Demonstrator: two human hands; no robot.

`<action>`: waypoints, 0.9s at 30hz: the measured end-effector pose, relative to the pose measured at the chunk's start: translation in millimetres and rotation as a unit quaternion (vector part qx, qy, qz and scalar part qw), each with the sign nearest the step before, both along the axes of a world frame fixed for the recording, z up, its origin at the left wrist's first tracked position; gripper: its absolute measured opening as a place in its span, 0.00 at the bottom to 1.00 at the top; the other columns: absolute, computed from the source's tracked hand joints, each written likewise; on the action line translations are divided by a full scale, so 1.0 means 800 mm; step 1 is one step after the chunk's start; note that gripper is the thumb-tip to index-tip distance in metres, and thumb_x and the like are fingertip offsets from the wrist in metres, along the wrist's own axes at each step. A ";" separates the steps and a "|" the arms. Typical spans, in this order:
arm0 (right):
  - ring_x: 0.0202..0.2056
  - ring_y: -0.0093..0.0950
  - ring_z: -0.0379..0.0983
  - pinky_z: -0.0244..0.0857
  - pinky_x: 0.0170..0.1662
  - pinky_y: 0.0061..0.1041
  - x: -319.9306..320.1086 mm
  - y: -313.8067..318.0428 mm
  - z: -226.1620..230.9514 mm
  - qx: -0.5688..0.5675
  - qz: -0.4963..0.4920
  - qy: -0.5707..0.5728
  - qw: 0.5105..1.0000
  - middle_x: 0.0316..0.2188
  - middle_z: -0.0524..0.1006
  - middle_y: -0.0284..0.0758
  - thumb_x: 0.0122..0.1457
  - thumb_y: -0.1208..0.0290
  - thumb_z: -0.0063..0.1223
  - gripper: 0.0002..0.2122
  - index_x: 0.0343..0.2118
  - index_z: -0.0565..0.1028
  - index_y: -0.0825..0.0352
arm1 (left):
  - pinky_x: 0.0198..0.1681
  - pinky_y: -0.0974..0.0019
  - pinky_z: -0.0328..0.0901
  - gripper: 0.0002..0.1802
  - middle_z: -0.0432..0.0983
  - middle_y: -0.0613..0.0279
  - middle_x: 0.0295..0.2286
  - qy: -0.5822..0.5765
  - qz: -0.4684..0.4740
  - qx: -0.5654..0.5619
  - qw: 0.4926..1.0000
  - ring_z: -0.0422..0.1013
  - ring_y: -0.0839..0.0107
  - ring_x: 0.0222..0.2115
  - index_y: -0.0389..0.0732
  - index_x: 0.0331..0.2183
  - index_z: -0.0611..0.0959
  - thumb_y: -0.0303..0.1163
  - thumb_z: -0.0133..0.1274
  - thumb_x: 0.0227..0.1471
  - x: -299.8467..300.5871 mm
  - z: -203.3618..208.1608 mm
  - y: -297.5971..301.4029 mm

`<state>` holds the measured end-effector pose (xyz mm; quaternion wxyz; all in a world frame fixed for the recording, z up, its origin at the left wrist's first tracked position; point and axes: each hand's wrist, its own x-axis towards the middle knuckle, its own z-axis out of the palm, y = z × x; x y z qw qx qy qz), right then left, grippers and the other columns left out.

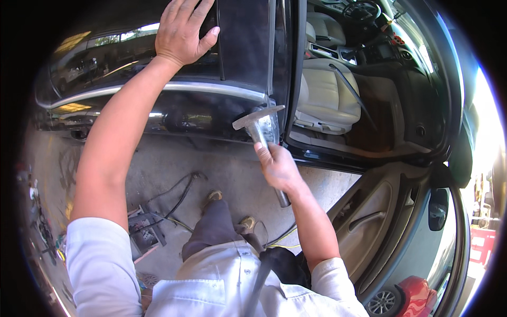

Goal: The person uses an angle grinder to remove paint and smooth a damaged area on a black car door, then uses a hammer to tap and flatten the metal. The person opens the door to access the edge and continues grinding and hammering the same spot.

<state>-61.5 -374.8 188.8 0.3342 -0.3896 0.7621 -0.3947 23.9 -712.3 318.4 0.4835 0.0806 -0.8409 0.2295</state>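
Observation:
My right hand [278, 167] is wrapped round the handle of a metal body hammer [254, 119]. The hammer's head points up, close to the front edge of the black car's rear door [190, 113]. Behind the hammer head, a patch of that edge looks dull grey and scraped; part of it is hidden. My left hand [182, 33] is stretched out with its fingers apart, over the dark rear window [121, 58]. It appears to lie flat against the glass, and its fingertips are cut off by the frame's top.
At right the front door [364, 222] swings wide open, baring a beige seat [327, 95]. A black strip [354, 98] leans across the seat. On the concrete floor are a toolbox [145, 232] and hoses [182, 193]. A red car [417, 296] shows at lower right.

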 end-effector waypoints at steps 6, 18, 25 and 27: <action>0.15 0.16 0.61 0.55 0.17 0.20 -0.013 0.026 0.017 -0.123 -0.205 -0.089 0.967 0.16 0.66 0.24 0.74 0.51 0.43 0.18 0.33 0.68 0.61 | 0.67 0.42 0.56 0.40 0.64 0.42 0.63 0.007 -0.006 -0.009 1.000 0.62 0.42 0.63 0.35 0.62 0.72 0.52 0.50 0.57 0.000 0.000 -0.005; 0.16 0.18 0.65 0.59 0.18 0.21 -0.024 0.016 0.021 -0.259 -0.289 -0.131 0.912 0.17 0.69 0.27 0.75 0.51 0.42 0.20 0.32 0.68 0.63 | 0.67 0.41 0.55 0.40 0.65 0.40 0.62 0.004 -0.005 -0.021 1.000 0.62 0.40 0.62 0.34 0.63 0.71 0.52 0.49 0.57 -0.002 -0.002 -0.005; 0.17 0.18 0.64 0.59 0.21 0.24 -0.022 0.018 -0.007 -0.159 -0.284 -0.124 0.938 0.18 0.70 0.28 0.74 0.51 0.44 0.21 0.33 0.71 0.67 | 0.67 0.41 0.54 0.40 0.64 0.39 0.63 -0.002 0.002 -0.026 1.000 0.61 0.39 0.63 0.33 0.63 0.70 0.52 0.48 0.59 -0.001 -0.001 -0.004; 0.16 0.18 0.63 0.59 0.19 0.23 -0.022 0.016 -0.009 -0.123 -0.221 -0.088 0.963 0.17 0.68 0.27 0.74 0.52 0.44 0.19 0.34 0.70 0.65 | 0.67 0.41 0.54 0.40 0.64 0.39 0.63 -0.005 0.002 -0.022 1.000 0.61 0.39 0.63 0.33 0.63 0.70 0.52 0.47 0.59 -0.002 -0.001 -0.004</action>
